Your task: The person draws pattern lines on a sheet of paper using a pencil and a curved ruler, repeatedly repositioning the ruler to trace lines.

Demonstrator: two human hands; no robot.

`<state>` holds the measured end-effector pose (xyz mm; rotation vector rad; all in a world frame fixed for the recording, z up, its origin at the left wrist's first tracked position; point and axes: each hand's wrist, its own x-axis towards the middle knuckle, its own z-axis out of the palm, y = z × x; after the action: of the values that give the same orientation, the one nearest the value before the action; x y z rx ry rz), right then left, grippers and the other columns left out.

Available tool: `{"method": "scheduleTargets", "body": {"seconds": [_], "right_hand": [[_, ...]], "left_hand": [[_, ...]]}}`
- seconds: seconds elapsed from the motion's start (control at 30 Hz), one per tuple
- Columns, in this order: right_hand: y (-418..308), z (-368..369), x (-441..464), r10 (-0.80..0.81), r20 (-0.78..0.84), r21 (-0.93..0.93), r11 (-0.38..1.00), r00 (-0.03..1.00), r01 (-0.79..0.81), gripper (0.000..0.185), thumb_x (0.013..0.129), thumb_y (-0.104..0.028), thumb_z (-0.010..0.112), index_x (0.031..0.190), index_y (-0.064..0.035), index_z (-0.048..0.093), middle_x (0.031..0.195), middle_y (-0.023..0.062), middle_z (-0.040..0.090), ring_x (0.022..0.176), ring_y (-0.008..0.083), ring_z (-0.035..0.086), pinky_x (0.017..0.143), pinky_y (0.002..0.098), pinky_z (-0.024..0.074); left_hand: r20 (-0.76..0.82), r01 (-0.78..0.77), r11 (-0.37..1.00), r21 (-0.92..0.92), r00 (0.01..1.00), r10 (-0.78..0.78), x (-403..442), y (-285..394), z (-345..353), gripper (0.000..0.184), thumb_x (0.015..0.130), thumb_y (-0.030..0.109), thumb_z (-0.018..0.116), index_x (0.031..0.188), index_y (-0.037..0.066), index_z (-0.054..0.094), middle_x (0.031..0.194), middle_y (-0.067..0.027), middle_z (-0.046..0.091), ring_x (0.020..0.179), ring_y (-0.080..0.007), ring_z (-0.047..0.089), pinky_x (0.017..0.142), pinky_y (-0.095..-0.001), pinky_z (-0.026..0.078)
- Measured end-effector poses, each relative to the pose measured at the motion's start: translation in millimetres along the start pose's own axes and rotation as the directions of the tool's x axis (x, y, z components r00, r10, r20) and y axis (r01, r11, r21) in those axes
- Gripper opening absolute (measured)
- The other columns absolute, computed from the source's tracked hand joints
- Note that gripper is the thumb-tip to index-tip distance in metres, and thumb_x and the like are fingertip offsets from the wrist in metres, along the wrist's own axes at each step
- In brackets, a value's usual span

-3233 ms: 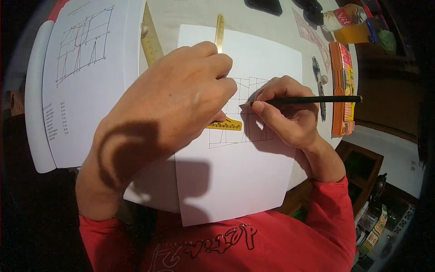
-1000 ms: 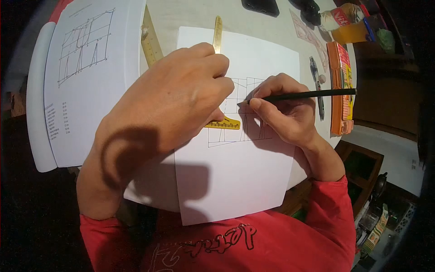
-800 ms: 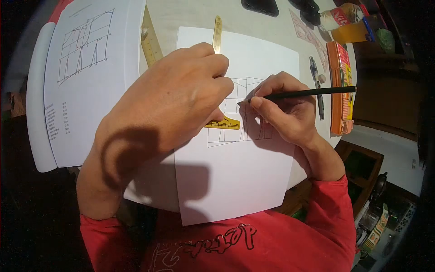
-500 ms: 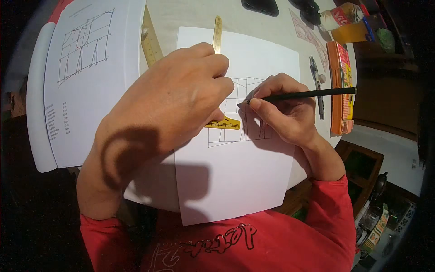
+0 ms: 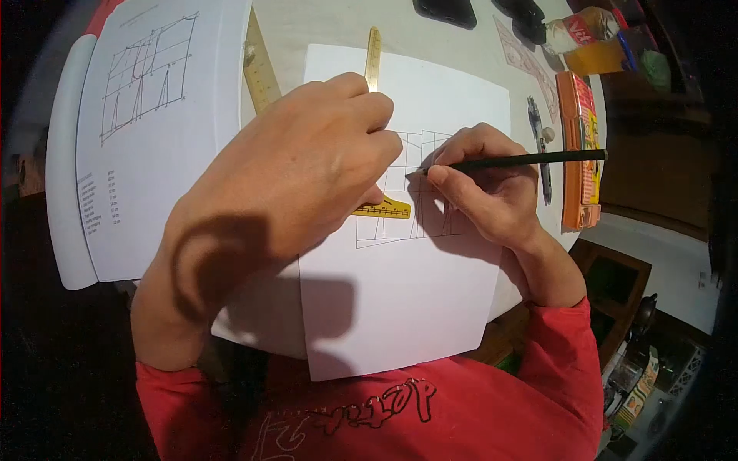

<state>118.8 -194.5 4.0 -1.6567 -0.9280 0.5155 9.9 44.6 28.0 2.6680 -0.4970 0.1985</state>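
My right hand [image 5: 492,184] pinches a dark pencil [image 5: 530,160], whose tip is at the line drawing [image 5: 394,161] on a white sheet [image 5: 400,300]. Across the sheet's left part lies my left hand [image 5: 307,161], its fingers bent over a yellow ruler [image 5: 393,208]. One narrow end of the ruler sticks out above the knuckles and a wider curved end shows below the fingers; the middle is hidden under the hand. Part of the drawing is covered by both hands.
Left is a printed booklet [image 5: 154,184] with a pattern diagram, beside another ruler [image 5: 261,77]. On the right are a pen [image 5: 536,123], an eraser [image 5: 548,134], an orange pencil case [image 5: 570,154], a pink template [image 5: 530,58] and a bottle [image 5: 588,29]. A black object [image 5: 446,11] lies at the top.
Both hands keep nearly the same places and holds. The whole view has shifted slightly, with the papers and ruler appearing a little further right than half a second ago.
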Motion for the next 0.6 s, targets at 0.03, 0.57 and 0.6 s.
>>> {"method": "scheduleTargets", "body": {"seconds": [0.03,0.57,0.6], "right_hand": [[-2,0,0,0.021,-0.007,0.003,1.000,1.000,-0.021,0.006,0.094,-0.001,0.075,0.098,-0.0021,0.072,0.077,0.0037,0.069,0.061,0.0106,0.054,0.057,0.0220,0.0426],[7,2,1,-0.045,-0.047,-0.001,0.999,0.998,0.045,0.006,0.096,-0.003,0.077,0.100,-0.0024,0.073,0.077,0.0026,0.068,0.061,0.0096,0.052,0.058,0.0215,0.0422],[7,2,0,-0.052,-0.043,-0.012,0.999,0.998,0.052,0.006,0.096,-0.003,0.078,0.100,-0.0024,0.073,0.077,0.0025,0.068,0.062,0.0095,0.052,0.058,0.0214,0.0421]], "left_hand": [[0.001,-0.004,1.000,0.002,1.000,0.004,0,0,0,0.021,0.085,0.012,0.086,0.093,0.005,0.068,0.105,-0.0076,0.064,0.099,-0.0242,0.059,0.087,-0.0360,0.054],[0.008,-0.048,0.998,0.038,0.999,0.047,2,-5,-2,0.021,0.087,0.013,0.084,0.093,0.008,0.065,0.105,-0.0069,0.061,0.098,-0.0243,0.058,0.088,-0.0363,0.054],[-0.001,-0.048,0.998,0.044,0.999,0.048,-1,-4,3,0.021,0.087,0.013,0.084,0.093,0.008,0.065,0.105,-0.0069,0.061,0.098,-0.0242,0.058,0.088,-0.0363,0.054]]}}
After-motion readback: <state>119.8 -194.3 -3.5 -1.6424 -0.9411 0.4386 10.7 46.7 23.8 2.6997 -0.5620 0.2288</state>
